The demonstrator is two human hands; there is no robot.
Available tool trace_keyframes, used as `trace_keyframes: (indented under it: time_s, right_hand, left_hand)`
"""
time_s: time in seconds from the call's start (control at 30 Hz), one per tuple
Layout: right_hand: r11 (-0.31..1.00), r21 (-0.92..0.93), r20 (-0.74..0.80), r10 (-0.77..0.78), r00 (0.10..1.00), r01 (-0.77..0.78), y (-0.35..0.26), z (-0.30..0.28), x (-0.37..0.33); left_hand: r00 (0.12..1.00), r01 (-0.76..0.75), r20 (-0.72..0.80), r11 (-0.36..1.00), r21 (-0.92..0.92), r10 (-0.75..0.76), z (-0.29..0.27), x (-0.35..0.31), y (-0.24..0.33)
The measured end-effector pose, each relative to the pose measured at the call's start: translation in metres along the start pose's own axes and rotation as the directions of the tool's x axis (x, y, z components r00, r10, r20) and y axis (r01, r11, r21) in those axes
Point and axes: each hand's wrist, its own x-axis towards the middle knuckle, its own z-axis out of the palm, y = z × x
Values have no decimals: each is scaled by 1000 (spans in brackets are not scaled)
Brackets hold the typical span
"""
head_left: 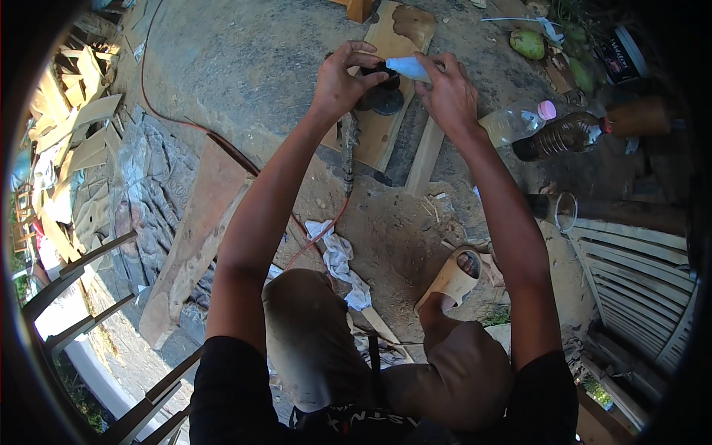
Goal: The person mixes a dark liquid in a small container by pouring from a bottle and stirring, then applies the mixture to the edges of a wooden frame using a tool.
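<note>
My right hand [449, 93] grips a pale blue-white squeeze bottle [408, 68], tilted so its narrow end points left. That end is close to the fingers of my left hand [340, 83]. The left fingers and thumb curl round the top of a dark round tool [387, 101], whose exact kind I cannot make out. A worn, wrapped handle [348, 152] runs from the tool toward me, and an orange-red hose [337, 219] continues from it. Beneath the tool lies a flat wooden board [377, 141] with a dark stain at its far end.
A narrow wood strip [425, 159] lies beside the board. To the right are a clear bottle with a pink cap [512, 124], a dark-filled bottle [558, 138], a glass [566, 211] and a slatted panel [638, 271]. Wood scraps [78, 133] pile at left; a white rag [340, 259] lies near my knee.
</note>
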Motion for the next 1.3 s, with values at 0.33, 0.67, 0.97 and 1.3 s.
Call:
trace_keyframes:
  time_s: [0.33, 0.67, 0.97, 1.3]
  right_hand:
    - [945, 274, 35, 175, 984, -178, 9, 17, -20]
    - [958, 208, 49, 192, 980, -198, 5, 14, -27]
    - [983, 132, 8, 130, 992, -129, 1, 10, -13]
    - [996, 37, 21, 82, 996, -83, -4, 6, -1]
  left_hand:
    - [945, -290, 277, 842, 455, 176, -27, 34, 16]
    - [770, -623, 603, 455, 637, 210, -24, 49, 39]
    - [971, 91, 203, 980, 177, -127, -13, 25, 13]
    - [976, 111, 177, 991, 74, -123, -13, 18, 8]
